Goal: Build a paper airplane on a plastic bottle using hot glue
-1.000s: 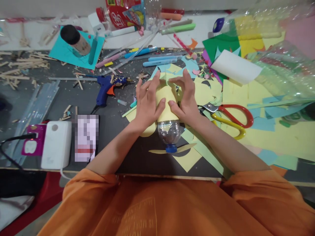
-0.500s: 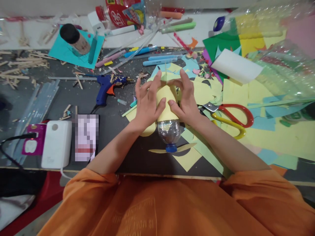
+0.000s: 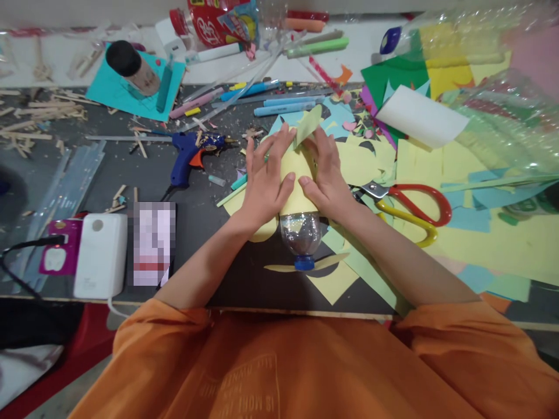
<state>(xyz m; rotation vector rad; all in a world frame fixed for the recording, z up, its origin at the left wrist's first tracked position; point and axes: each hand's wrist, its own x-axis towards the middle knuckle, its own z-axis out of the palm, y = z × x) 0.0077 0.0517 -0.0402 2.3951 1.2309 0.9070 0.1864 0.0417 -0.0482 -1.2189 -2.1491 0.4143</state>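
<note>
A clear plastic bottle [image 3: 300,233] lies with its blue cap toward me, its body wrapped in yellow paper [image 3: 297,189]. From the left, my left hand [image 3: 267,180] grips the wrapped bottle, thumb on top and fingers along its far side. My right hand [image 3: 325,177] closes on it from the right in the same way, the two thumbs nearly meeting. A pale green-yellow paper flap [image 3: 308,125] sticks up between my fingers at the far end. How the paper is fastened there is hidden by my fingers.
Right of my hands lie scissors [image 3: 406,209] with red and yellow handles among paper scraps [image 3: 489,244]. To the left are a blue glue gun [image 3: 187,157], a phone [image 3: 154,244] and a white power bank [image 3: 100,256]. Markers [image 3: 283,109] and a red-labelled bottle [image 3: 218,23] lie behind.
The paper flap at the bottle's far end, edge-on before, now leans to the right and shows its face. My fingers have shifted slightly around it; the bottle stays in place.
</note>
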